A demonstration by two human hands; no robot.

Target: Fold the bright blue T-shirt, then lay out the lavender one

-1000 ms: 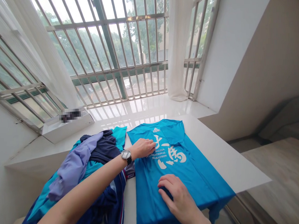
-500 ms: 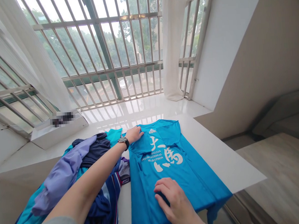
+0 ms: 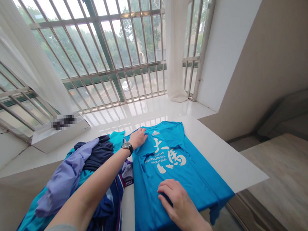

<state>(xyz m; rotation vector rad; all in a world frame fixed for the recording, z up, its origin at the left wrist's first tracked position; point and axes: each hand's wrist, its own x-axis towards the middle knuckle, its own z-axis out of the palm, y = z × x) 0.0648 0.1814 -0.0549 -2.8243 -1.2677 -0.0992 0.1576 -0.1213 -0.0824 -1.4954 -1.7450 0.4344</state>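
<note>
A blue T-shirt (image 3: 170, 176) with white lettering lies spread over the white ledge, its hem hanging past the front edge. My left hand (image 3: 139, 137), a watch on the wrist, rests on the shirt near the collar, its fingers stretched over the fabric. Lower down, my right hand (image 3: 178, 204) lies on the body of the shirt with bent fingers, thumb and index finger apart. Neither hand visibly grips the cloth, though the fingertips are partly hidden. Left of the shirt, under my left forearm, is a heap of clothes (image 3: 66, 168) in lilac, navy and teal.
A white box (image 3: 62, 130) stands on the white ledge (image 3: 231, 159) at the left. Behind are barred windows (image 3: 129, 44) with white curtains (image 3: 176, 52). A wall (image 3: 227, 39) rises at the right, and a marbled surface (image 3: 293, 170) lies below it.
The view has shifted slightly. My left fingers sit a little closer to the collar edge. The right hand and the shirt look nearly the same.
</note>
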